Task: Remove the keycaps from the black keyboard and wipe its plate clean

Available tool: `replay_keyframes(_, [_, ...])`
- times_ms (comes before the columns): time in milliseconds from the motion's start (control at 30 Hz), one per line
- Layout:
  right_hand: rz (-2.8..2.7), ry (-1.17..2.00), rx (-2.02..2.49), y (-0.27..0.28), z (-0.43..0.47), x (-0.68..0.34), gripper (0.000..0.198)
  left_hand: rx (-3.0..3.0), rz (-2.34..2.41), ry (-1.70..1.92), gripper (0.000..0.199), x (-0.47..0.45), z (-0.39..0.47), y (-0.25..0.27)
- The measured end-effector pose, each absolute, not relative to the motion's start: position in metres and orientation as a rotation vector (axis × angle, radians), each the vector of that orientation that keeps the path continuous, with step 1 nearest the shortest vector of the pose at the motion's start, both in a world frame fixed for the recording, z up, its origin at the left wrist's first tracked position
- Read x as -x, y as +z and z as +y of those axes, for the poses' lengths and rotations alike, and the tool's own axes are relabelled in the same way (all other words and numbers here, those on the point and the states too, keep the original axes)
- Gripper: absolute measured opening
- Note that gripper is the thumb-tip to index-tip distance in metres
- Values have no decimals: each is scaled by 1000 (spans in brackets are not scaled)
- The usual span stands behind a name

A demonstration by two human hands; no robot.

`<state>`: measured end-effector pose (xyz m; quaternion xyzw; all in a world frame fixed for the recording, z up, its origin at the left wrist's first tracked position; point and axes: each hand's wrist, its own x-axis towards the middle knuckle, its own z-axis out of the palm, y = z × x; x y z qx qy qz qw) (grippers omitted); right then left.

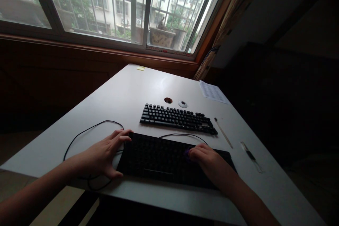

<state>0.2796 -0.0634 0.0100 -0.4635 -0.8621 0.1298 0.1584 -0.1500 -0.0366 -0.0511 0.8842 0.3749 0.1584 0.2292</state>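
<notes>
A flat black keyboard [156, 155] lies near the front edge of the white table. My left hand [106, 152] grips its left end, with the thumb at the near corner and the fingers at the far corner. My right hand [205, 155] is closed on a small purple lump [186, 152] and presses it against the keys, right of the middle. Most of the lump is hidden by my fingers, and its material is not clear. Behind lies a second keyboard [177, 118] with dark raised keys; part of its right side looks bare of keycaps.
Black cable [79, 134] loops across the table [113, 102] at left. On the right lie a thin brush [224, 133] and a small tool with a wire end [250, 155]. Farther back are a cable hole [168, 100], a round cover [182, 104] and printed paper [214, 92].
</notes>
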Motion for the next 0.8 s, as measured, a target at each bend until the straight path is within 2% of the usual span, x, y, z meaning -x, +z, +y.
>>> replay_keyframes(200, [-2228, 276, 1469, -7, -84, -316, 12, -2438, 1041, 414, 103, 149, -37, -48])
replay_keyframes(367, [-2070, 251, 1318, -10, -93, -257, 24, -2444, 1040, 404, 104, 149, -37, -47])
replay_keyframes(467, [-2188, 329, 1148, -13, -99, -208, 27, -2469, 1025, 421, 104, 150, -36, -49])
replay_keyframes(633, [-2436, 62, 1091, -22, -117, -183, 39, -2484, 1002, 456, 106, 151, -35, -51])
replay_keyframes(800, [-2592, -54, 1138, -17, -121, -188, 33, -2485, 990, 471, 104, 149, -35, -48])
